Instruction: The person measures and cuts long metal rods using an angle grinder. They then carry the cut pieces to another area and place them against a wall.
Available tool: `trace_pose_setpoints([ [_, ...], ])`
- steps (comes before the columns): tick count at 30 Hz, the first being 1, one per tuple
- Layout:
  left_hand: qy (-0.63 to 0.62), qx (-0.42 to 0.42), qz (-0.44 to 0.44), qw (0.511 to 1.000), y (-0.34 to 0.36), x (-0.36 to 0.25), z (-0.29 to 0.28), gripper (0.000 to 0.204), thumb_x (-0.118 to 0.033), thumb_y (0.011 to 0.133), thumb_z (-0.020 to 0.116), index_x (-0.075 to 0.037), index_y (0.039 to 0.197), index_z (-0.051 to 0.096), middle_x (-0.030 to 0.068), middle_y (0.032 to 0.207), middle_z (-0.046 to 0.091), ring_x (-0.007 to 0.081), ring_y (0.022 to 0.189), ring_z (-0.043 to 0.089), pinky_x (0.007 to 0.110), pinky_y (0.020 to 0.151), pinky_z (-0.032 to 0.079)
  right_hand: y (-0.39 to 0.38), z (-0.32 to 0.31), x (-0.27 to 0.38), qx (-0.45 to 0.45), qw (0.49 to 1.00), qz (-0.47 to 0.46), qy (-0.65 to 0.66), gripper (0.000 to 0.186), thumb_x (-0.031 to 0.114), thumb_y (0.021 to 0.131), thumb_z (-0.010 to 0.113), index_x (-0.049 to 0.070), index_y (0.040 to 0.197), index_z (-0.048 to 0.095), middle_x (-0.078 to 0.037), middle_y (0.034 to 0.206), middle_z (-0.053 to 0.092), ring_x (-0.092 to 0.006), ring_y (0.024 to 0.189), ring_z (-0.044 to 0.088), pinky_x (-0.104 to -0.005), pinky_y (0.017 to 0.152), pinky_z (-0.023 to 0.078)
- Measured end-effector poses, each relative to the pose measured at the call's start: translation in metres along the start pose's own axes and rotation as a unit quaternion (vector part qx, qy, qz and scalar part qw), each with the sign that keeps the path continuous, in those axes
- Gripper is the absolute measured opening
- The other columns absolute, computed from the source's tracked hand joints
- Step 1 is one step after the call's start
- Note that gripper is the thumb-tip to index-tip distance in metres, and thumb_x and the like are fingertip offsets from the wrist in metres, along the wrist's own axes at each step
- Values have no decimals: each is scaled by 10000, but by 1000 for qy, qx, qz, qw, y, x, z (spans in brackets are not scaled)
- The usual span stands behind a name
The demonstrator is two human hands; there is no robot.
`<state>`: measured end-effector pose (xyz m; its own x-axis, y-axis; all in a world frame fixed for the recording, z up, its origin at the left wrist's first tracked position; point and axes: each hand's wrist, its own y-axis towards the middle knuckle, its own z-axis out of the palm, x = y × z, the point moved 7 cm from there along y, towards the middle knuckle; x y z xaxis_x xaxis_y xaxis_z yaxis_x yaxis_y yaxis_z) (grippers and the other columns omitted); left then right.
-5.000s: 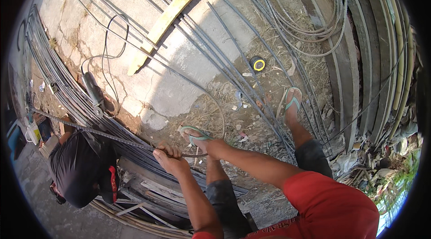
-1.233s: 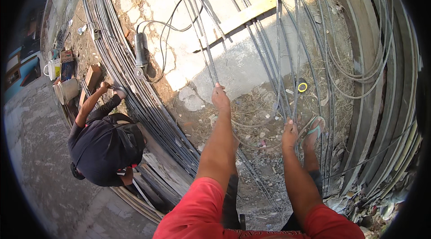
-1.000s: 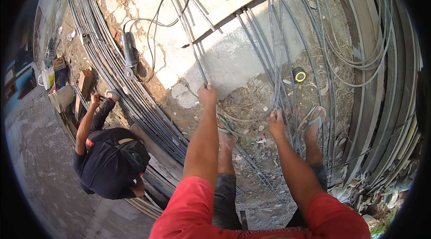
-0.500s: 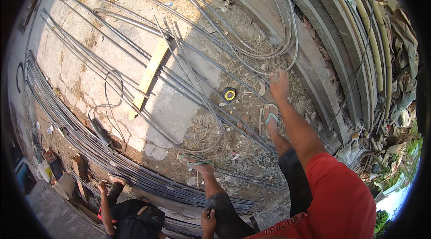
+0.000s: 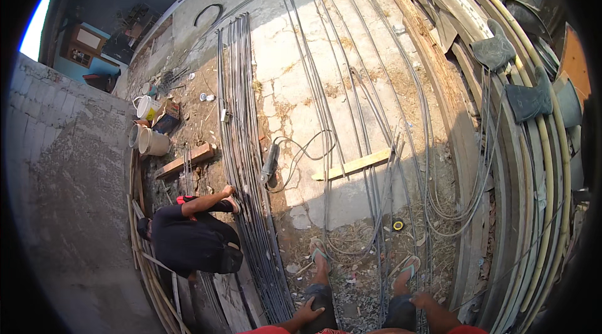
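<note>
My left hand (image 5: pixel 309 312) rests on my left knee with its fingers laid over the dark trouser leg. On the other side, my right hand (image 5: pixel 423 301) lies against my right knee, partly cut off by arm and knee, and holds nothing that I can see. Long steel rods (image 5: pixel 376 202) stretch away from my sandalled feet. Several bent rods curve into a loop (image 5: pixel 461 218) at the right, apart from my hands. A round black and yellow tape measure (image 5: pixel 398 225) sits on the ground ahead of my right foot. A yellowish wooden plank (image 5: pixel 354 164) lies across the rods.
At the left a person in dark clothes (image 5: pixel 194 237) crouches beside a dense bundle of rods (image 5: pixel 241 146). An angle grinder (image 5: pixel 270 163) with a looped cord lies right of the bundle. Timber beams (image 5: pixel 464 164) and boots (image 5: pixel 530 99) line the right; buckets (image 5: pixel 153 143) stand far left.
My right arm has drawn back from the bent rods to my right knee. My view has turned, showing more of the yard and the other person. My left hand stays at my left leg.
</note>
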<state>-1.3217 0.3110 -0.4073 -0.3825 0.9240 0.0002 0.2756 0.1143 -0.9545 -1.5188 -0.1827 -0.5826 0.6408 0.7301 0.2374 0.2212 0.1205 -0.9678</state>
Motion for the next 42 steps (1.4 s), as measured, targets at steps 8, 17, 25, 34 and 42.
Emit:
trace_pose_setpoints([
  [8,-193,-19,49,980,-68,117,-126,803,-566,897,659,-218,1570,394,240,1554,350,439,1354,458,509,1082,425,-148,-13,216,-3,1000,-10,-6,739,579,971,542,29,1463,508,-234,1482,516,-406,1378,485,-455,1150,387],
  [17,-340,-88,43,935,-85,191,-265,784,-539,910,655,-215,1573,390,237,1527,384,419,1330,481,492,1070,436,-145,-100,438,-99,984,-39,-146,684,554,967,539,-4,1356,607,-247,1395,588,-390,1316,549,-455,1115,416],
  [25,-401,-92,30,911,-77,211,-284,767,-516,922,651,-213,1575,386,235,1503,415,401,1309,502,477,1058,445,-125,-107,559,-62,966,-128,-215,545,543,989,512,123,1293,681,-208,1315,651,-393,1227,608,-460,1048,472],
  [34,-417,-93,44,903,-73,170,-269,749,-489,936,647,-210,1578,382,232,1476,448,382,1285,526,460,1045,456,-120,-105,572,-64,960,-191,-193,555,572,980,519,178,1346,656,-180,1340,645,-389,1250,594,-459,1064,458],
  [42,-402,-106,58,908,-81,118,-193,733,-466,948,643,-208,1580,378,230,1452,479,364,1264,547,444,1034,466,-164,-153,485,-89,957,-206,-182,567,536,985,550,110,1349,640,-204,1366,620,-405,1265,572,-470,1068,449],
])
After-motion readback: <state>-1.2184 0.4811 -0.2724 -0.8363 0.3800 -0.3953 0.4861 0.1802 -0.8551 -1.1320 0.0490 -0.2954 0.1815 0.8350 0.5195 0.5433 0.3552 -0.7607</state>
